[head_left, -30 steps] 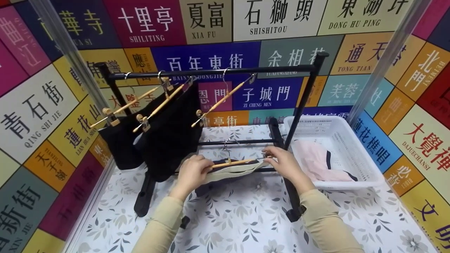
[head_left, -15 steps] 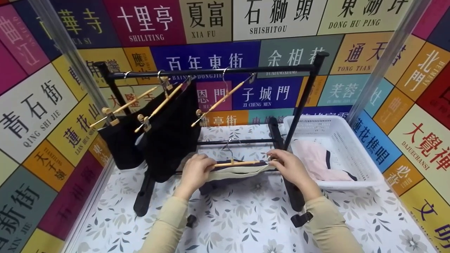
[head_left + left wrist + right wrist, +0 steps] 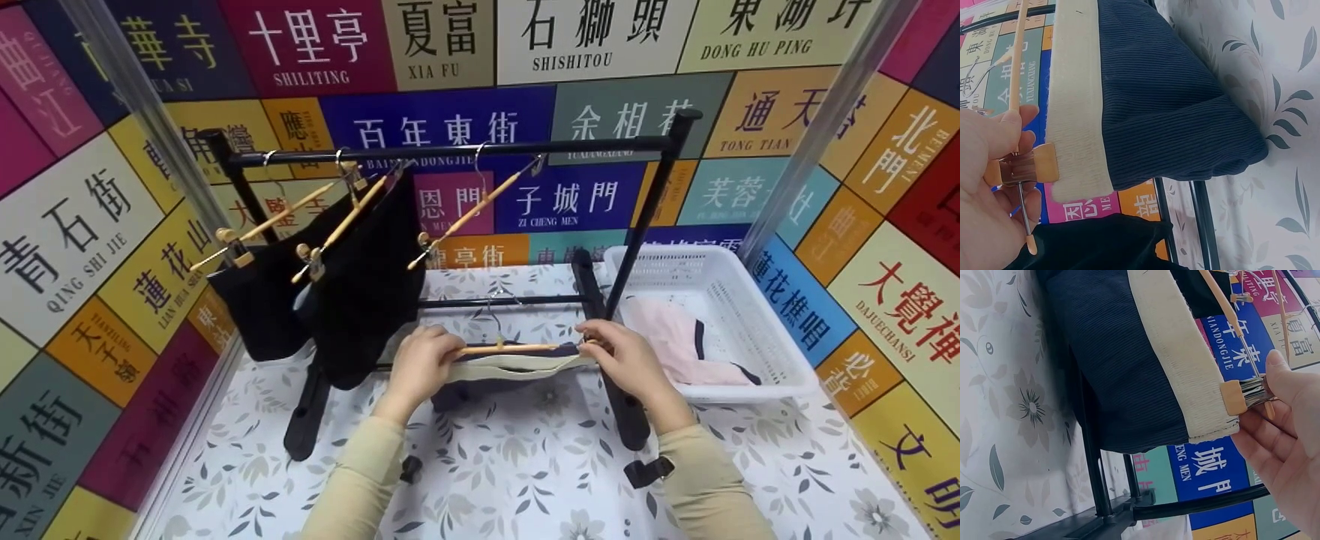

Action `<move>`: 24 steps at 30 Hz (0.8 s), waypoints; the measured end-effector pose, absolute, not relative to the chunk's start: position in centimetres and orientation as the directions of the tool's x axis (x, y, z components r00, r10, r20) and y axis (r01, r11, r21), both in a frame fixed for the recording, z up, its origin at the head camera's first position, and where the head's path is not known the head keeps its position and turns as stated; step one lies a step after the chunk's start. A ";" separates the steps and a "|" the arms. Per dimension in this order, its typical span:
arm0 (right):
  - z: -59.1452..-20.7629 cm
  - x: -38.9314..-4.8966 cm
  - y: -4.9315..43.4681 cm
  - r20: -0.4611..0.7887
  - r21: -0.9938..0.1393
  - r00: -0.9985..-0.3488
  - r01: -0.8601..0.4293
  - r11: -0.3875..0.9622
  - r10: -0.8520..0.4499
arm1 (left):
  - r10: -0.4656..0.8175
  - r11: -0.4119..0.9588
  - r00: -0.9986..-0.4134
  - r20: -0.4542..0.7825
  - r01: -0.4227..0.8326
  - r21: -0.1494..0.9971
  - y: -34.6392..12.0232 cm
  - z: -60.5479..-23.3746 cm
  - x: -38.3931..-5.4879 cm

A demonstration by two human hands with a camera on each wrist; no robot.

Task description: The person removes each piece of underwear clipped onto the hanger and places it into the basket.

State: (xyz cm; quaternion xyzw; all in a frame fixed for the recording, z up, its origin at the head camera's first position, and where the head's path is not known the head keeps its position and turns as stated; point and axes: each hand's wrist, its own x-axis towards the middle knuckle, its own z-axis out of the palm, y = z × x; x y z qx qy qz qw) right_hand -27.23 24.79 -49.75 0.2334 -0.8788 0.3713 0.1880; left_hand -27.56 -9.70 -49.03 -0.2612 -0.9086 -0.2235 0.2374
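Both hands hold a wooden clip hanger (image 3: 517, 348) level in front of the rack. A navy ribbed garment with a cream waistband (image 3: 525, 366) hangs from it, its navy cloth (image 3: 1162, 95) drooping toward the table. My left hand (image 3: 424, 364) grips the hanger's left end; in the left wrist view its thumb lies on the bar above a clip (image 3: 1046, 162) that meets the waistband's edge. At the other end, my right hand (image 3: 634, 364) pinches the second clip (image 3: 1234, 397), which bites the waistband corner, with fingers behind the cloth.
A black rack (image 3: 600, 148) stands behind the hands, its feet (image 3: 304, 420) reaching forward. Black garments (image 3: 367, 292) hang at its left; a bare hanger (image 3: 480, 210) hangs near the middle. On the right, a white basket (image 3: 795, 390) holds a pink garment with dark trim (image 3: 664, 337).
Both hands have shifted slightly right with the hanger and garment. The right hand has closed in on the clip at its end, and the waistband now stretches flatter along the bar.
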 end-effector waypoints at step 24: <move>-50.9 -27.3 25.2 0.483 -0.574 -0.837 -0.525 0.629 -0.258 | 0.368 0.766 -0.742 0.560 0.583 0.270 -9.1 -49.8 -28.0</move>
